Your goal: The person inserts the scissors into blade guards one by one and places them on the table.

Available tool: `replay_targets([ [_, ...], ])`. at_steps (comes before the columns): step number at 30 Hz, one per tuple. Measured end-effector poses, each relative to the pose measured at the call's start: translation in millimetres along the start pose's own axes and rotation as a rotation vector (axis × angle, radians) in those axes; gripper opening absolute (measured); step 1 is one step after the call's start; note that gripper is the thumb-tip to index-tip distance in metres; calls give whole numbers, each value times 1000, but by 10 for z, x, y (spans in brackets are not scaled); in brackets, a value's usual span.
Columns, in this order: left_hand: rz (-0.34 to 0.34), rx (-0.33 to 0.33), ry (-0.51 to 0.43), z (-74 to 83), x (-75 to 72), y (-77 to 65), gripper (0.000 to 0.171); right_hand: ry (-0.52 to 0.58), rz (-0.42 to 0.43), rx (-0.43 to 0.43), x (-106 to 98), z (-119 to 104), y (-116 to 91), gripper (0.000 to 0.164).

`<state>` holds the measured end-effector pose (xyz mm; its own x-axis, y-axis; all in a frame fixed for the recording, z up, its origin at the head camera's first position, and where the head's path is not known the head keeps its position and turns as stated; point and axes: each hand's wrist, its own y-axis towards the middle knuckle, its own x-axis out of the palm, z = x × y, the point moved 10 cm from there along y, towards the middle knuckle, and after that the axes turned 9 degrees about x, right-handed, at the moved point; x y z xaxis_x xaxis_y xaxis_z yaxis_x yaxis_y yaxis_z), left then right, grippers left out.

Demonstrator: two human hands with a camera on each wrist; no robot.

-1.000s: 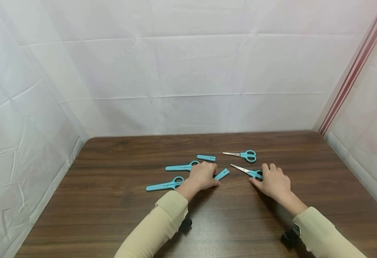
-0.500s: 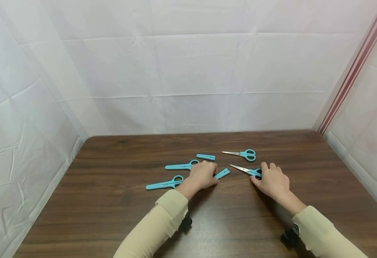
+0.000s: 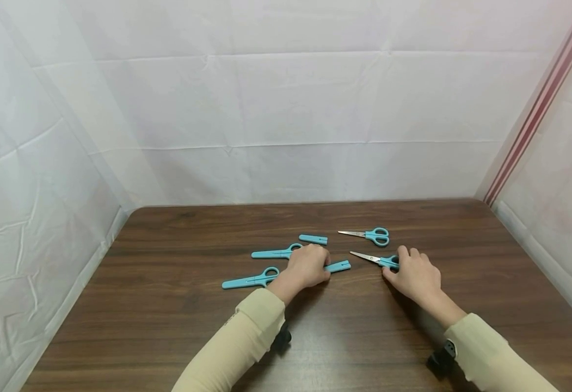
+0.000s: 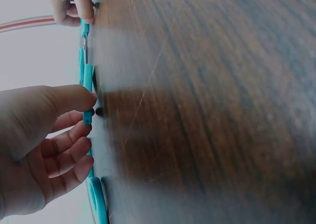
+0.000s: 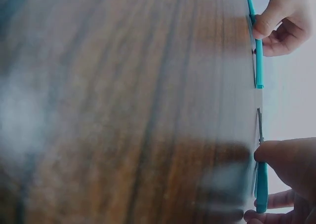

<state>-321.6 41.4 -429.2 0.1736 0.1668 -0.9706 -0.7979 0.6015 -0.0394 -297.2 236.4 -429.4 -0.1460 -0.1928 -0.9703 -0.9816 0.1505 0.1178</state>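
Observation:
My left hand (image 3: 307, 265) pinches a light-blue scissors sheath (image 3: 338, 267) between thumb and fingers, close over the wood. Its slotted end points right, toward the bare blades of a pair of scissors (image 3: 366, 256). My right hand (image 3: 415, 275) grips those scissors by their blue handles, thumb on the near side. A short gap separates blade tips and sheath. In the right wrist view the thumb presses near the pivot, above the blue handle (image 5: 262, 187). The left wrist view has the sheath (image 4: 88, 78) under my left thumb, its other fingers loosely curled.
Two sheathed scissors, one farther back (image 3: 271, 254) and one nearer (image 3: 246, 282), lie left of my left hand. Behind the hands are a loose sheath (image 3: 313, 239) and unsheathed scissors (image 3: 376, 236). White sheeting (image 3: 286, 109) hangs beyond the brown table (image 3: 168, 337).
The held sheath has turned so its slotted end sits slightly lower and nearer level. My right thumb has shifted slightly right along the handles; both arms stay nearly in place.

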Motion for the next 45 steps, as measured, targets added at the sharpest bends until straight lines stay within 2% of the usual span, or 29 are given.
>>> replay_targets([
  [3, 8, 0, 8, 6, -8, -9, 5, 3, 4, -2, -2, 6, -6, 45],
  [8, 11, 2, 31, 11, -6, -23, 14, 12, 12, 2, 11, 34, -10, 46],
  [17, 44, 24, 49, 15, -56, -36, 17, 19, 19, 11, 17, 79, -8, 42],
  [26, 75, 45, 73, 34, -127, -52, 19, 30, 45, 1, -78, 89, 7, 43],
  [35, 93, 28, 63, 2, -182, -124, 18, 37, 70, -38, -157, 64, 25, 42],
  [45, 170, 55, 36, -74, -308, -199, 16, 43, 88, -56, -207, 4, 58, 45],
])
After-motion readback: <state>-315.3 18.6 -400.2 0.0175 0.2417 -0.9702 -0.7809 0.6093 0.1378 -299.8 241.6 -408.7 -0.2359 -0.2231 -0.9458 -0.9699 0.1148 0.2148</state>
